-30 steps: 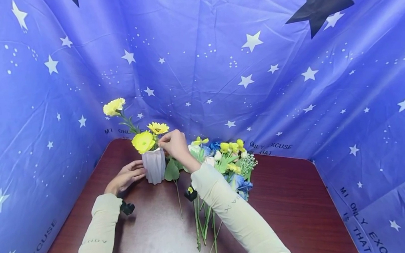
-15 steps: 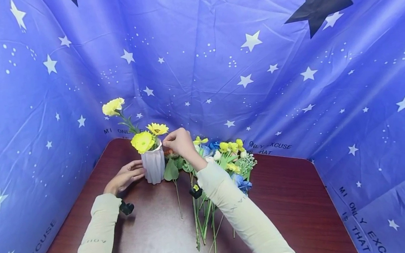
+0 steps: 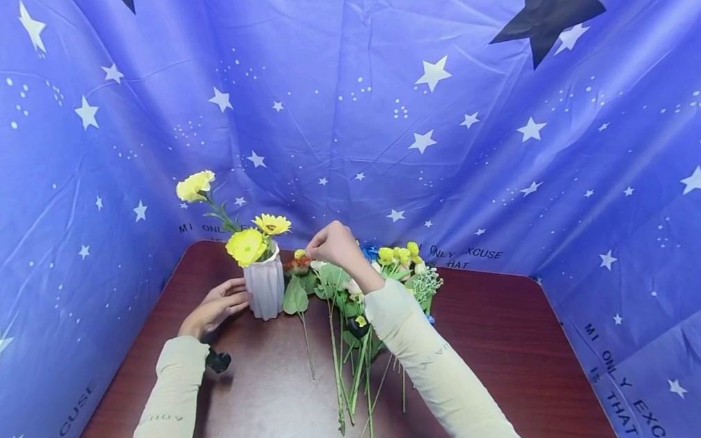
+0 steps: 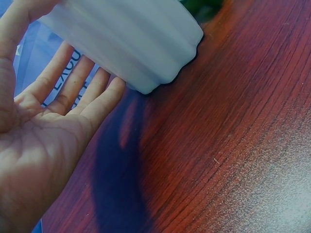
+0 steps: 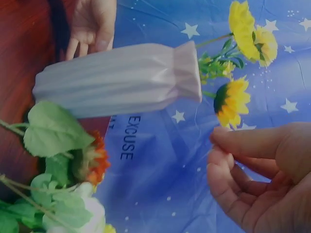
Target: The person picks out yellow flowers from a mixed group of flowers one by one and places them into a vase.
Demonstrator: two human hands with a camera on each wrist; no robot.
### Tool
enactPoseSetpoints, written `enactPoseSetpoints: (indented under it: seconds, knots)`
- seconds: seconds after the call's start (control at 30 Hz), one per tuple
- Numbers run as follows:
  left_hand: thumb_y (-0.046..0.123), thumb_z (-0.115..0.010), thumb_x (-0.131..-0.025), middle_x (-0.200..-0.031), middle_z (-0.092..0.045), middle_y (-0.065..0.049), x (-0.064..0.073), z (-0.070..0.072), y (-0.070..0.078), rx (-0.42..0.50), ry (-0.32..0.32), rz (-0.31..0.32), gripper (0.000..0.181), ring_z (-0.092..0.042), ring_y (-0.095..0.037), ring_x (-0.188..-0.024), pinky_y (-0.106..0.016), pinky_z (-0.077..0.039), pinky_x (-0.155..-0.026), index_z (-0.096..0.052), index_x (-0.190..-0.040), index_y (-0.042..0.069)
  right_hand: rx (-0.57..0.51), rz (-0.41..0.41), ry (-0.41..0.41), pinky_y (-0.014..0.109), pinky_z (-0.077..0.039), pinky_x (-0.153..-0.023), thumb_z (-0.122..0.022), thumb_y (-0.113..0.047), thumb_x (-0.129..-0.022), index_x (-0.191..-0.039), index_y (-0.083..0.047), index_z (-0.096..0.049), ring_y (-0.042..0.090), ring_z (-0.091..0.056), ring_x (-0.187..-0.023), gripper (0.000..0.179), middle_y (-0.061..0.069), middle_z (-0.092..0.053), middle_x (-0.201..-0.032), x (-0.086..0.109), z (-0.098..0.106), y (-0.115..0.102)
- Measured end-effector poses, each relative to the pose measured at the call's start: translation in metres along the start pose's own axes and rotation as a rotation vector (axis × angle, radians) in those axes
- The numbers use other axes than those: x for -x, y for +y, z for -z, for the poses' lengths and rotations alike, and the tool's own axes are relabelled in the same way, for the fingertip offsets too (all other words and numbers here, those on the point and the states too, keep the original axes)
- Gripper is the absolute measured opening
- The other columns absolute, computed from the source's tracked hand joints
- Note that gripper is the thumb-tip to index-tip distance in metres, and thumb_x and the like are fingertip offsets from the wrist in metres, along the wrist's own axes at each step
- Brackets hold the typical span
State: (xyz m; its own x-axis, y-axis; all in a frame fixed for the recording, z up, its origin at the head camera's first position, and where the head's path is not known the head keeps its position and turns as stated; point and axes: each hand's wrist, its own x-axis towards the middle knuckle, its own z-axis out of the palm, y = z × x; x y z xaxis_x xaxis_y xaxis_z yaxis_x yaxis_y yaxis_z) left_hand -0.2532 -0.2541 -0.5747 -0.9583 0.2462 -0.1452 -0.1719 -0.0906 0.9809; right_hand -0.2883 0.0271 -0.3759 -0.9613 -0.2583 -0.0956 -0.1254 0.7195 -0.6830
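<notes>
Though upright, vase beside loose flowers, starry cloth behind.

Vase upright on table, toward far left; flowers in vase. Left hand against vase's left side. Right hand right of vase, apart, above flower heap. Leafy stem (lying on table) between vase and heap. Cloth behind all.

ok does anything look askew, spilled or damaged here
Nothing looks spilled or damaged. The vase stands upright. Only the tallest yellow flower looks askew, leaning well out to the left, away from the other two large blooms, so the arrangement seems lopsided.
</notes>
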Motion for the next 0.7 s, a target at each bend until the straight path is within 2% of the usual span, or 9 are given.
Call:
enactPoseSetpoints:
  seconds: [0.13,0.23,0.43,0.5,0.7]
  knots:
    - [0.002,-0.057,-0.102,-0.121,-0.055,0.004,0.0,0.0,0.0,-0.002,-0.007,-0.003,0.056,-0.063,-0.001,-0.106,-0.034,-0.053,-0.108,-0.03,-0.148,-0.012,-0.021,-0.105,-0.007,0.035,-0.062,-0.081,-0.081,-0.011,-0.086,-0.084,-0.007,-0.082,0.018,-0.07,-0.073,0.004,0.009,-0.079,-0.096,0.005,0.002,0.014]
    - [0.002,-0.056,-0.102,-0.122,-0.054,0.004,0.001,0.0,0.001,-0.012,-0.015,-0.007,0.056,-0.062,-0.001,-0.106,-0.036,-0.052,-0.11,-0.029,-0.148,-0.012,-0.031,-0.154,-0.012,0.036,-0.064,-0.08,-0.079,-0.007,-0.086,-0.084,-0.006,-0.081,0.019,-0.071,-0.069,0.003,0.01,-0.078,-0.092,0.007,-0.001,0.027]
    - [0.002,-0.056,-0.102,-0.121,-0.055,0.005,0.002,0.0,0.001,-0.017,-0.02,-0.007,0.055,-0.062,0.0,-0.107,-0.038,-0.05,-0.112,-0.03,-0.148,-0.012,-0.002,-0.201,-0.009,0.028,-0.062,-0.063,-0.073,0.002,-0.082,-0.079,-0.004,-0.081,0.021,-0.073,-0.066,0.01,0.007,-0.077,-0.078,0.01,-0.013,0.053]
    - [0.003,-0.056,-0.102,-0.122,-0.055,0.004,0.002,0.0,0.001,-0.018,-0.021,-0.005,0.056,-0.062,0.0,-0.107,-0.039,-0.049,-0.113,-0.029,-0.149,-0.012,0.017,-0.223,-0.008,0.027,-0.061,-0.06,-0.072,0.004,-0.078,-0.076,-0.005,-0.079,0.02,-0.073,-0.064,0.012,0.006,-0.077,-0.075,0.011,-0.018,0.061]
    - [0.004,-0.056,-0.102,-0.127,-0.053,0.001,0.002,-0.001,0.002,-0.026,-0.019,-0.002,0.059,-0.061,0.0,-0.107,-0.041,-0.048,-0.114,-0.027,-0.15,-0.013,0.06,-0.276,-0.039,0.038,-0.065,-0.074,-0.074,0.002,-0.077,-0.075,-0.005,-0.078,0.027,-0.077,-0.073,0.008,0.009,-0.075,-0.07,0.012,-0.031,0.081]
